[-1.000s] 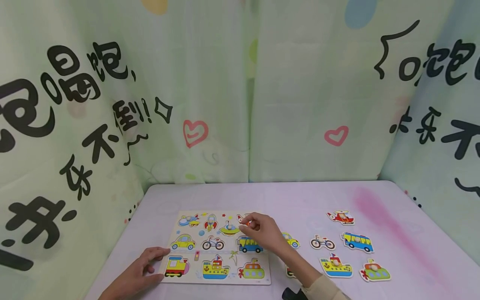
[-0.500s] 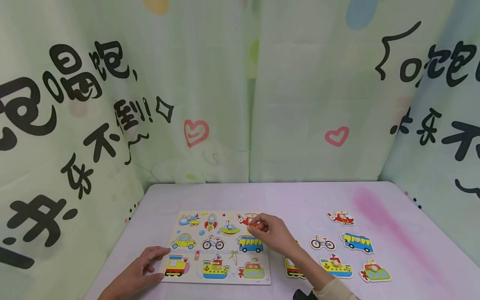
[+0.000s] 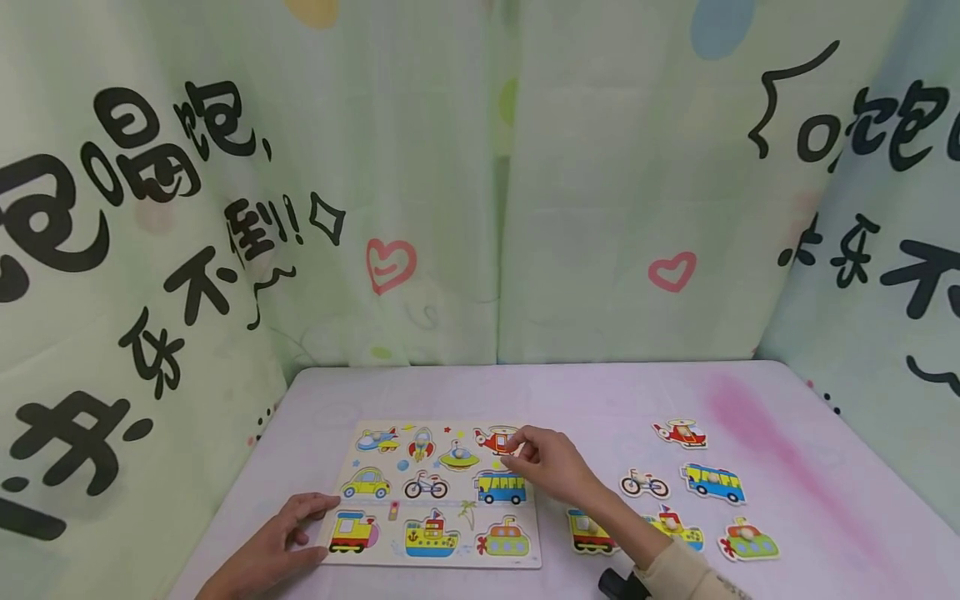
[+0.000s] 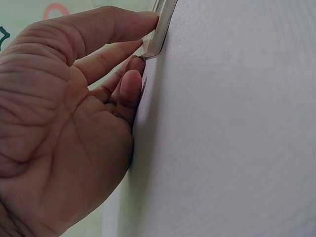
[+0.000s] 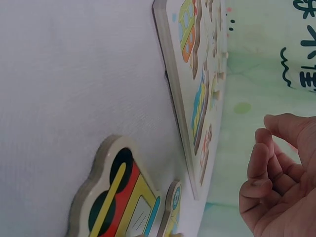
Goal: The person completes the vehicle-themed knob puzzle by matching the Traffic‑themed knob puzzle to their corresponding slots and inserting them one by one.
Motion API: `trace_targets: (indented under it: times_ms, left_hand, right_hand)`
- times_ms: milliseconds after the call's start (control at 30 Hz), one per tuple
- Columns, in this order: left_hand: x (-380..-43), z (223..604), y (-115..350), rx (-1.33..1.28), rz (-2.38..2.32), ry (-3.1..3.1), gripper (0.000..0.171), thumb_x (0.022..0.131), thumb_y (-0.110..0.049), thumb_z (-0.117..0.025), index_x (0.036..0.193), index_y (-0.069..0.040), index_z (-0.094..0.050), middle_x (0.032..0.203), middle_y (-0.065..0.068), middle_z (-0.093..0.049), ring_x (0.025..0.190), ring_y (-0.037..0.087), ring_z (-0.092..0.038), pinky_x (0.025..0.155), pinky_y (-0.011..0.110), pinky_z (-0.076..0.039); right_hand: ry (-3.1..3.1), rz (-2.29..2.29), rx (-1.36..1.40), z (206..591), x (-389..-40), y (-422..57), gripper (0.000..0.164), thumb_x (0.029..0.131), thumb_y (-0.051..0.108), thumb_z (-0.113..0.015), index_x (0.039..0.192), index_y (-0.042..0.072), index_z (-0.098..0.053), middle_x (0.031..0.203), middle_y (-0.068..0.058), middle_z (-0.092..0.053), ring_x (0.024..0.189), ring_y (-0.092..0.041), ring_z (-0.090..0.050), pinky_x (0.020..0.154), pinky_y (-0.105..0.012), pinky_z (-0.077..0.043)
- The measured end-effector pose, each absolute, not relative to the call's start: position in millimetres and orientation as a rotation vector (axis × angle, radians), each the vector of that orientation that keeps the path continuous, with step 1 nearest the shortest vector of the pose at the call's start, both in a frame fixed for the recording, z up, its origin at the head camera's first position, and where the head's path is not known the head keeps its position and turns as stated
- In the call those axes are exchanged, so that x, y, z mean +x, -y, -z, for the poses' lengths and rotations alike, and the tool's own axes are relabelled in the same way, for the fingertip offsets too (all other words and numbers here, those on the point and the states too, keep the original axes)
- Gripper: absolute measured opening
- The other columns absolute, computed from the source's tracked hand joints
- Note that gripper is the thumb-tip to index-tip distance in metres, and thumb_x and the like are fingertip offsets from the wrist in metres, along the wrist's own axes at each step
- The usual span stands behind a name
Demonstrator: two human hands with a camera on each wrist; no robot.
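My left hand touches the left edge of a puzzle board with thumb and fingertips; the left wrist view shows its fingers against that edge. Over the board's right side hovers my right hand, beside the red helicopter picture. The right wrist view shows that hand loosely curled, thumb near the index finger, holding nothing. A flying saucer lies left of the helicopter picture, below the rocket. The blue bus recess sits just under my right fingertips.
Loose pieces lie right of the board: a helicopter, bicycle, bus, submarine, train and ship, partly behind my forearm. A black strap-like object shows at my right sleeve. Curtains surround the table.
My right hand has shifted right, from beside the flying saucer to beside the helicopter picture. The loose train is uncovered; my forearm now hides the loose car. My left hand has stayed put.
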State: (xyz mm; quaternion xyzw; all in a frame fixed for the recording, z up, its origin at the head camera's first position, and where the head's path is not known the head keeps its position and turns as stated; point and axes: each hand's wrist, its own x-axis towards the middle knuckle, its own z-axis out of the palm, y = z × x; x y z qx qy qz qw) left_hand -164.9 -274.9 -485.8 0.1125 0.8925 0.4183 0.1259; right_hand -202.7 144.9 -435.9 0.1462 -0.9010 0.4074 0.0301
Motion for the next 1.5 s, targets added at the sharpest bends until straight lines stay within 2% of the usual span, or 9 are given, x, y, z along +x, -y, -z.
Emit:
trace_targets:
  times_ms: [133, 600, 800, 967, 1500]
  left_hand:
    - [-165.1, 485.2, 273.7, 0.319, -1.227, -2.597, 0.066, 0.085, -0.019, -0.082, 0.143, -0.007, -0.055, 0.142, 0.015, -0.045, 0.093, 0.014, -0.048, 0.077, 0.021, -0.043]
    - [-162.8, 483.0, 274.1, 0.341, -1.246, -2.586, 0.065, 0.085, -0.016, -0.081, 0.143, -0.007, -0.055, 0.141, 0.015, -0.045, 0.092, 0.011, -0.047, 0.077, 0.021, -0.042]
    - [-161.4, 482.7, 274.4, 0.360, -1.261, -2.586, 0.064, 0.085, -0.014, -0.081, 0.143, -0.006, -0.054, 0.143, 0.017, -0.045, 0.092, 0.009, -0.047, 0.077, 0.021, -0.043]
    - [-160.8, 482.9, 274.7, 0.362, -1.270, -2.583, 0.064, 0.085, -0.014, -0.080, 0.143, -0.005, -0.054, 0.144, 0.018, -0.044, 0.093, 0.008, -0.047, 0.078, 0.021, -0.043]
    - [-162.2, 482.4, 274.8, 0.380, -1.246, -2.595, 0.063, 0.085, -0.015, -0.081, 0.142, -0.005, -0.056, 0.142, 0.018, -0.045, 0.091, 0.007, -0.047, 0.077, 0.021, -0.043]
  right_hand:
    - [2.787, -1.248, 0.395, 435.8, -202.8, -149.9, 0.014, 0.091, 0.018, -0.077, 0.100, 0.008, -0.071, 0.071, 0.004, -0.056, 0.066, -0.013, -0.050, 0.058, -0.023, -0.040]
    - [2.806, -1.178, 0.154, 444.8, -205.8, -174.2, 0.014, 0.089, 0.015, -0.079, 0.101, 0.010, -0.072, 0.072, 0.003, -0.056, 0.066, -0.014, -0.051, 0.058, -0.024, -0.044]
    - [2.809, -1.174, 0.098, 445.6, -207.3, -188.9, 0.016, 0.090, 0.016, -0.078, 0.103, 0.009, -0.071, 0.074, 0.001, -0.056, 0.066, -0.015, -0.051, 0.058, -0.024, -0.043]
    - [2.801, -1.145, 0.067, 443.7, -211.5, -205.3, 0.020, 0.092, 0.018, -0.076, 0.108, 0.007, -0.071, 0.078, 0.000, -0.057, 0.072, -0.017, -0.051, 0.063, -0.025, -0.044]
    - [2.800, -1.070, 0.029, 446.8, -216.1, -246.3, 0.023, 0.093, 0.021, -0.075, 0.109, 0.004, -0.070, 0.081, -0.002, -0.060, 0.076, -0.019, -0.052, 0.065, -0.027, -0.044]
